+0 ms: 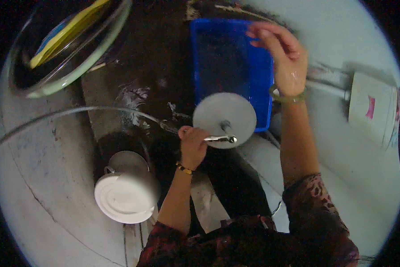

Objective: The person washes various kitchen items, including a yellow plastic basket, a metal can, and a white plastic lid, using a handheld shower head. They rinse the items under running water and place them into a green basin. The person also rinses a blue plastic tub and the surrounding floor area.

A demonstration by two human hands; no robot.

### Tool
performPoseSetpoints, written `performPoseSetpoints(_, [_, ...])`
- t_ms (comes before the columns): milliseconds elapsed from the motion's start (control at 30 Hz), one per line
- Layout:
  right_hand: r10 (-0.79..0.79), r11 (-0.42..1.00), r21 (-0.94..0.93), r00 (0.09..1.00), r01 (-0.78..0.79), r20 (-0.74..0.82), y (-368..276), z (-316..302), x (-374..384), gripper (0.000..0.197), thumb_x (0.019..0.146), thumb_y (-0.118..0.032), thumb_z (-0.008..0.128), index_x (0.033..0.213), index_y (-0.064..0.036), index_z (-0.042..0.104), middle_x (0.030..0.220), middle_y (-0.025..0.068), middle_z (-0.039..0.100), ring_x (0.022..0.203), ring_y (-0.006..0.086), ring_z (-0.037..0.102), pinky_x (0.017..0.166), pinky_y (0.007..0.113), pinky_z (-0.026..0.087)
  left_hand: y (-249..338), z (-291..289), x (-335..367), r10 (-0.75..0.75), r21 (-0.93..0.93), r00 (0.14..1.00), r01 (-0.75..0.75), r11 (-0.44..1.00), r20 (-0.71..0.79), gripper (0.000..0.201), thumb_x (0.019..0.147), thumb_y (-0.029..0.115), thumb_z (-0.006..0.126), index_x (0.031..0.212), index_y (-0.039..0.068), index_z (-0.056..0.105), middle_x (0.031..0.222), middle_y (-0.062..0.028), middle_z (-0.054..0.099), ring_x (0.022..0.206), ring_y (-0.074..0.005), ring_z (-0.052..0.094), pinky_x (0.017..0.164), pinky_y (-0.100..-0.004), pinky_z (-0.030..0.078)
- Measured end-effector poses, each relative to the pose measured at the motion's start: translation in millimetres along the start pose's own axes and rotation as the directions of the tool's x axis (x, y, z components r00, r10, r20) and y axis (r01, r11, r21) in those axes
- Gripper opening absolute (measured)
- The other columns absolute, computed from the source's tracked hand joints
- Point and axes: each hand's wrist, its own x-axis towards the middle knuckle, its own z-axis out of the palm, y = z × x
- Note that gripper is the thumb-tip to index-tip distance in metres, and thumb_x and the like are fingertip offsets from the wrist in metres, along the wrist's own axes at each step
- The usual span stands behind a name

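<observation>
My left hand is closed round the handle of a silver spray nozzle, and a grey hose runs off from it to the left. Just beyond the nozzle, a round pale lid-like disc with a small knob covers the near part of a blue plastic crate. Whether the disc rests on the crate is unclear. Above the crate's far right rim I hold up my right hand, wet, its fingers loosely bent and apart, with nothing visible in it. The crate's inside is dark.
At lower left stands a white round lidded tub, with a grey pot-like vessel behind it. A large basin with yellow and blue items is at far left. A white box and a pipe sit along the right wall.
</observation>
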Motion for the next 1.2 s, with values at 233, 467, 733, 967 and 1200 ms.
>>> performPoseSetpoints(233, [0.803,0.523,0.040,0.477,-0.851,-0.358,326,-143,-208,0.040,0.079,-0.027,0.058,0.113,-0.0093,0.049,0.108,0.0101,0.054,0.099,0.0226,0.051,0.084,0.035,0.044,2,-3,20,-0.141,-0.249,0.986,0.114,0.962,-0.091,0.016,0.061,-0.004,0.055,0.076,0.004,0.055,0.072,-0.0071,0.054,0.069,-0.0217,0.048,0.075,-0.0309,0.036])
performPoseSetpoints(467, [0.978,-0.131,0.889,0.089,-0.439,0.188,411,-22,-234,0.062,0.081,-0.049,0.049,0.130,-0.0123,0.035,0.132,0.0102,0.037,0.120,0.0305,0.033,0.088,0.059,0.032,-30,-46,-13,-0.441,-0.247,0.885,0.399,0.883,-0.150,0.032,0.070,0.008,0.062,0.099,0.001,0.049,0.089,-0.0073,0.051,0.079,-0.0172,0.049,0.069,-0.0285,0.040])
performPoseSetpoints(733, [0.958,0.103,0.903,0.287,-0.418,0.023,485,-5,-168,0.067,0.078,-0.050,0.053,0.128,-0.0096,0.037,0.129,0.0122,0.041,0.113,0.0330,0.042,0.090,0.047,0.037,-36,-11,-17,-0.233,-0.004,0.952,0.237,0.972,-0.200,0.036,0.079,0.033,0.059,0.098,0.004,0.051,0.091,-0.0086,0.052,0.083,-0.0181,0.050,0.073,-0.0319,0.043])
performPoseSetpoints(967, [0.792,0.412,-0.587,0.592,-0.697,-0.146,557,-21,-246,0.056,0.084,-0.041,0.044,0.130,-0.0104,0.035,0.130,0.0162,0.039,0.116,0.0325,0.042,0.096,0.042,0.035,-33,4,-9,-0.258,0.079,0.951,0.274,0.958,-0.169,0.035,0.079,0.031,0.057,0.100,0.003,0.053,0.097,-0.0100,0.053,0.087,-0.0219,0.053,0.080,-0.0350,0.042])
performPoseSetpoints(1200, [0.876,0.452,-0.737,0.405,-0.502,0.261,459,46,-258,0.047,0.085,-0.034,0.043,0.127,-0.0119,0.038,0.128,0.0147,0.041,0.116,0.0301,0.040,0.095,0.039,0.034,-78,-31,-57,-0.477,0.072,0.877,0.481,0.874,-0.062,0.035,0.078,0.031,0.059,0.099,0.004,0.054,0.100,-0.0106,0.053,0.093,-0.0231,0.051,0.081,-0.0355,0.041])
